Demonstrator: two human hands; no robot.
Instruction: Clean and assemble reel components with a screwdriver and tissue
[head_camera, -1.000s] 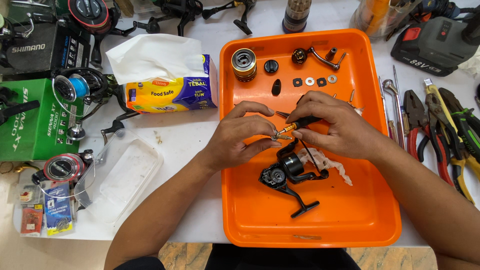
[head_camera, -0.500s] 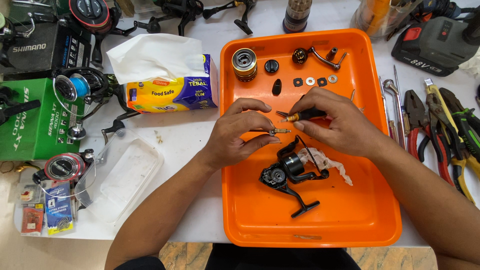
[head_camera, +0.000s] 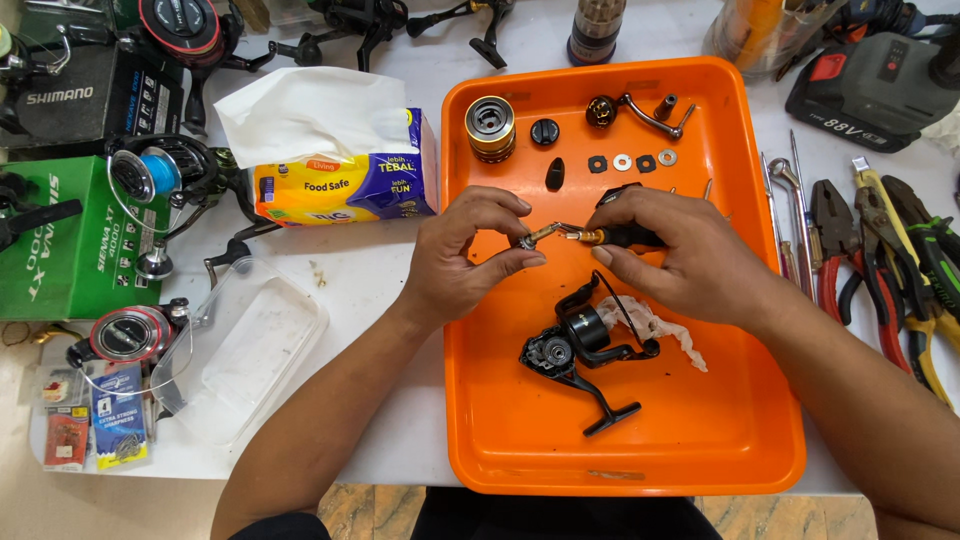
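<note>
Between the left hand (head_camera: 462, 258) and the right hand (head_camera: 672, 258) sits a small metal reel part (head_camera: 532, 237), pinched by the left thumb and forefinger, most of it hidden behind those fingertips so its shape is hard to make out. The right hand's fingers are closed around a black-handled screwdriver with a brass-coloured collar (head_camera: 610, 236); much of the handle is covered by the palm, and the short shaft lies nearly level, tip pointing left into the small part. Both are held in the air above the middle of the shallow orange plastic tray (head_camera: 480, 440). Just below the hands, on the tray floor, lies one stripped black spinning reel body (head_camera: 580, 352) with its foot stem pointing toward the tray's near edge, touching a crumpled strip of white tissue (head_camera: 655, 325). Along the tray's far edge lie one gold-and-black spool (head_camera: 490, 127), one round black knob cap (head_camera: 544, 131), one crank handle with a dark knob (head_camera: 640, 110), and four small washers in a row (head_camera: 632, 161). Left of the tray on the white table (head_camera: 390, 300) stand one yellow-and-purple tissue pack (head_camera: 345, 180) and one clear plastic lid (head_camera: 255, 355). Near the table's right edge several pliers (head_camera: 880, 250) lie side by side, partly cut off.
</note>
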